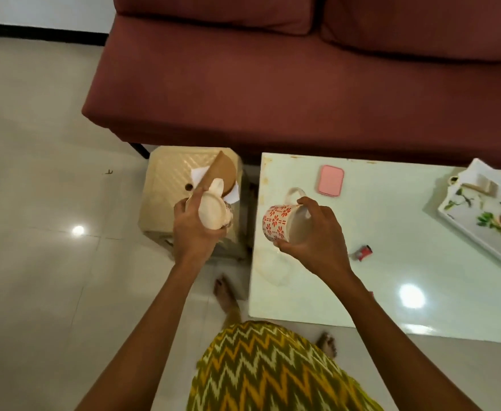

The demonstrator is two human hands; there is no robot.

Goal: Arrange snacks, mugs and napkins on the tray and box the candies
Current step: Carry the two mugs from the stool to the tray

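My left hand (191,229) grips a cream mug (212,210) tipped on its side above the beige stool (166,185), its base facing me. My right hand (314,235) holds a second mug (277,222), cream with a red flower pattern, also tipped, over the left end of the white table (391,286). The white floral tray (480,212) lies at the table's right edge with small snacks and a box on it. A red wrapped candy (363,253) lies on the table between the mug and the tray. White napkins (231,195) under a brown round board (224,170) rest on the stool.
A pink flat box (330,180) lies near the table's far edge. A maroon sofa (302,84) runs behind the stool and table. My bare feet (225,295) stand on the glossy tiled floor between stool and table.
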